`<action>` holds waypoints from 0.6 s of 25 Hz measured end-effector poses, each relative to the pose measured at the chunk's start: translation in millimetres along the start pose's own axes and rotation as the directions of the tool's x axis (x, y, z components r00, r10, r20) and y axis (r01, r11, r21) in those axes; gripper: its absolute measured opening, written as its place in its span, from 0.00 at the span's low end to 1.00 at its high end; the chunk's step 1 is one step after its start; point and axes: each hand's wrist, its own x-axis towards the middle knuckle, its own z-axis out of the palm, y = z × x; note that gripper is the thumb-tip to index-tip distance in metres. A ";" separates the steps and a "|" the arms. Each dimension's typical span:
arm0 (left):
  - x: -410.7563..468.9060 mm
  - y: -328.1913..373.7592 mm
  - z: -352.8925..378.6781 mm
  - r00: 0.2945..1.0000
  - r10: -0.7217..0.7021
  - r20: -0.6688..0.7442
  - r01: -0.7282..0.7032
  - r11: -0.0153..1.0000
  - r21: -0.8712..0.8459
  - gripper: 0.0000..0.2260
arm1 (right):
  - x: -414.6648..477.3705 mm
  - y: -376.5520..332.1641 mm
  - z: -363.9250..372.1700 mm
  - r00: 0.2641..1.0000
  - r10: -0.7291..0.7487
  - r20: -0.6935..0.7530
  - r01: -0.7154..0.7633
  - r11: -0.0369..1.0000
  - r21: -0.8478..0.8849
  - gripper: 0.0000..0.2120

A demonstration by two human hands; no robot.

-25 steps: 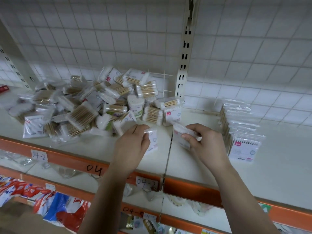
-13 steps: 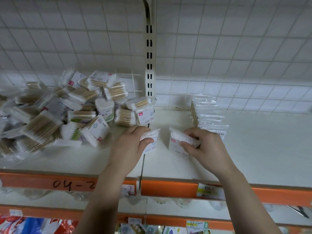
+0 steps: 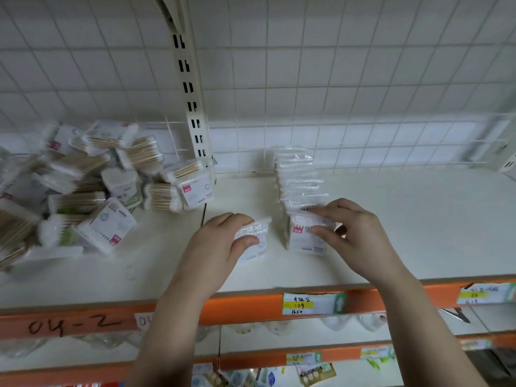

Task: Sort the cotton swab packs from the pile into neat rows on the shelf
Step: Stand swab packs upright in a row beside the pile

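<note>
A loose pile of cotton swab packs [image 3: 92, 188] covers the left part of the white shelf [image 3: 418, 233]. A row of upright packs [image 3: 298, 180] runs from the back wall toward me at the middle. My right hand [image 3: 354, 236] grips a flat swab pack [image 3: 304, 238] standing at the front end of that row, touching the pack behind it. My left hand [image 3: 220, 252] holds a second swab pack [image 3: 255, 238] upright on the shelf, just left of the row and apart from it.
A slotted cream upright post [image 3: 192, 107] stands between the pile and the row against the wire-grid back wall. The shelf's orange front edge [image 3: 251, 308] carries price tags [image 3: 312, 303]. Lower shelves with goods lie below.
My right hand has carried its pack rightward and set it against the front of the row. My left hand with its pack followed slightly. The view shifted right and closer.
</note>
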 end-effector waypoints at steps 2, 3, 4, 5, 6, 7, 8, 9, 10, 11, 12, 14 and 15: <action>0.0 9.5 3.6 1.000 0.010 0.018 -0.010 1.000 -0.014 0.15 | 0.3 5.3 -2.9 1.000 0.003 -0.012 -0.003 1.000 -0.015 0.12; 0.3 14.1 5.5 1.000 0.016 0.026 -0.015 1.000 -0.018 0.15 | 0.6 8.3 -4.2 1.000 0.011 -0.024 -0.011 1.000 -0.023 0.12; 0.5 18.0 6.8 0.999 0.019 0.032 -0.018 1.000 -0.020 0.15 | 1.0 11.1 -5.1 0.999 0.017 -0.032 -0.018 0.999 -0.027 0.11; 0.5 21.2 7.8 0.999 0.019 0.033 -0.018 1.000 -0.021 0.15 | 1.4 13.2 -5.5 0.999 0.017 -0.035 -0.018 0.999 -0.027 0.11; 0.7 23.7 8.5 0.999 0.017 0.033 -0.017 1.000 -0.019 0.15 | 1.7 14.5 -5.6 0.999 0.008 -0.037 -0.008 1.000 -0.021 0.11; 0.8 25.2 8.7 0.999 0.015 0.031 -0.015 1.000 -0.018 0.15 | 1.8 14.8 -5.1 0.999 -0.011 -0.038 0.010 1.000 -0.011 0.11; 0.8 26.2 8.5 0.999 0.012 0.030 -0.012 1.000 -0.018 0.14 | 2.2 14.7 -3.9 0.999 -0.032 -0.037 0.032 0.999 0.000 0.11; 0.8 26.6 7.9 0.999 0.012 0.031 -0.012 1.000 -0.021 0.14 | 2.7 13.8 -2.3 0.998 -0.050 -0.033 0.050 0.999 0.013 0.11; 0.6 27.0 7.0 0.999 0.014 0.033 -0.013 1.000 -0.024 0.14 | 3.4 13.1 -0.3 0.998 -0.061 -0.029 0.062 0.998 0.027 0.12; 0.6 27.4 6.2 0.999 0.016 0.035 -0.015 1.000 -0.024 0.13 | 4.4 13.0 1.7 0.997 -0.070 -0.031 0.071 0.997 0.043 0.11; 0.7 27.7 5.5 0.999 0.018 0.036 -0.018 1.000 -0.021 0.13 | 5.6 13.6 3.7 0.996 -0.077 -0.038 0.079 0.995 0.058 0.11; -0.1 28.2 4.9 0.999 0.022 0.040 -0.021 1.000 -0.013 0.13 | 7.8 16.2 6.2 0.995 -0.086 -0.055 0.090 0.993 0.072 0.10; -0.7 28.6 4.8 0.999 0.021 0.042 -0.021 1.000 -0.008 0.14 | 8.5 17.2 6.9 0.994 -0.092 -0.060 0.096 0.993 0.071 0.09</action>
